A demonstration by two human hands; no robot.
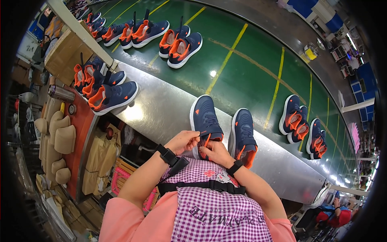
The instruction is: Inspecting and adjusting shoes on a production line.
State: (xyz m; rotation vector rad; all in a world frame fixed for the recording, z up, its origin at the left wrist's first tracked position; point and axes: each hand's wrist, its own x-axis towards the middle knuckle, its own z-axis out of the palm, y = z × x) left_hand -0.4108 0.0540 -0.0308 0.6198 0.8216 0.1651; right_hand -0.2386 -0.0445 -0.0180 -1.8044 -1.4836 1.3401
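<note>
Gripping the heel end of a navy sneaker point(204, 123), both hands meet at its orange-lined collar: the left hand point(183, 141) has its fingers point(192, 136) pinched together on the collar's rim, and the right hand point(215, 153) is curled shut on the orange heel lining just beside it. The sneaker lies on the steel tabletop point(161, 109), at the edge nearest the person's checked apron point(217, 209).

By the look of it, this is a light thing with a soft knit upper that gives under the fingers, and a stiffer white sole; the padded collar and heel counter seem the firmest places to take hold, the sole edge the least slippery. Its long axis runs away from the person, toe pointing toward the green conveyor belt point(242, 72), heel toward the apron, sole down.

Just right of this sneaker lies its mate point(243, 133), pointing the same way. Beyond both, more pairs point(179, 44) ride the belt, well apart.
</note>
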